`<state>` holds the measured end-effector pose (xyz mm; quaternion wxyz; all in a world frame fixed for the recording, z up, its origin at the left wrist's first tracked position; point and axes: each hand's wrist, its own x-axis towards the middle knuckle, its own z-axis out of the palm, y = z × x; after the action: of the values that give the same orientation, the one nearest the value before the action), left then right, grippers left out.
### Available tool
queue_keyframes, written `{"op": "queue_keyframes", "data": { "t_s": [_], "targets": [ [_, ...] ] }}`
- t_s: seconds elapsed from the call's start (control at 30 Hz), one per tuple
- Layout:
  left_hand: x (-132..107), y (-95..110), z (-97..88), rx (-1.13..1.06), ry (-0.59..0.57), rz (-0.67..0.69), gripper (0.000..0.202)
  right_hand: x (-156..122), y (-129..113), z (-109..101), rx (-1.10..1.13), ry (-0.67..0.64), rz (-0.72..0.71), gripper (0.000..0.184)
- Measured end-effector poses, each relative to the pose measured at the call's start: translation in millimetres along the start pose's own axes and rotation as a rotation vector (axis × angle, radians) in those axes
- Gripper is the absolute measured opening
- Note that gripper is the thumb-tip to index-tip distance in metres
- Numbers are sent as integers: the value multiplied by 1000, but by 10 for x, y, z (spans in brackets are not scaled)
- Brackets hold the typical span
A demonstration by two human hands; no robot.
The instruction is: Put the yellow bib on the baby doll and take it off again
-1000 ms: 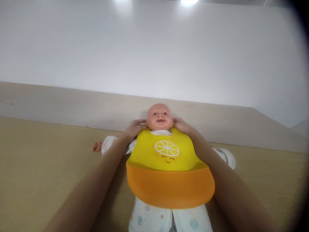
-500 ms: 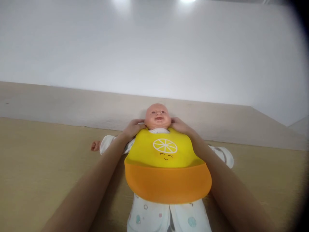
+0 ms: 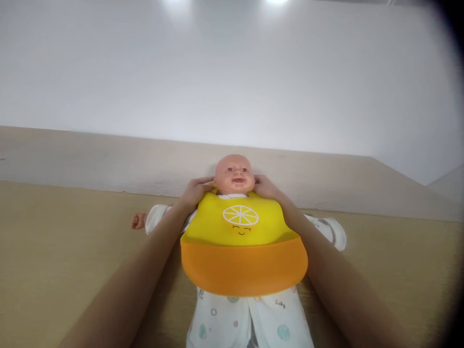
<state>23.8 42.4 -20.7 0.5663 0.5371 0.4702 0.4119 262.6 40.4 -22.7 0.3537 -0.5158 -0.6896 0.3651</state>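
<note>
Head view. Doll (image 3: 234, 169), one, bald, on its back on the bench (image 3: 65, 251), head toward the wall (image 3: 217, 72), arms spread to both sides. Bib (image 3: 243, 268), one, yellow with an orange pocket and a white citrus-slice print, laid over the doll's chest, its top edge around the neck. Suit (image 3: 208, 321), white with pastel spots, showing below the bib and at both sleeves.

Left forearm (image 3: 123, 280): bare, rising from the lower left corner, slanting inward across one sleeve. Left hand (image 3: 195, 194): back upward, fingers pointing in to the side of the doll's neck, at the bib's upper corner.

Right forearm (image 3: 337, 270): bare, rising from the lower right, slanting inward across the other sleeve. Right hand (image 3: 267, 187): fingers curving in beside the doll's head, tips out of sight behind it.

Grip, both hands: fingertips largely hidden at the neck; whether either is closed on the bib cannot be told.
</note>
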Motion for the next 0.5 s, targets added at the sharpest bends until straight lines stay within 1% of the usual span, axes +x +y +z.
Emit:
{"op": "queue_keyframes", "data": {
  "t_s": [0.17,0.23,0.4,0.5],
  "targets": [
    [14,-37,6,37,-16,41,39,50,81,34,24,44,-5,33],
    [23,-47,2,69,-8,49,38,59,100,36,18,49,11,32],
    [19,-67,-14,86,10,57,57,80,136,29,11,27,19,29],
    [6,-72,-16,82,6,55,60,104,163,34,5,44,27,27]
  ]
}}
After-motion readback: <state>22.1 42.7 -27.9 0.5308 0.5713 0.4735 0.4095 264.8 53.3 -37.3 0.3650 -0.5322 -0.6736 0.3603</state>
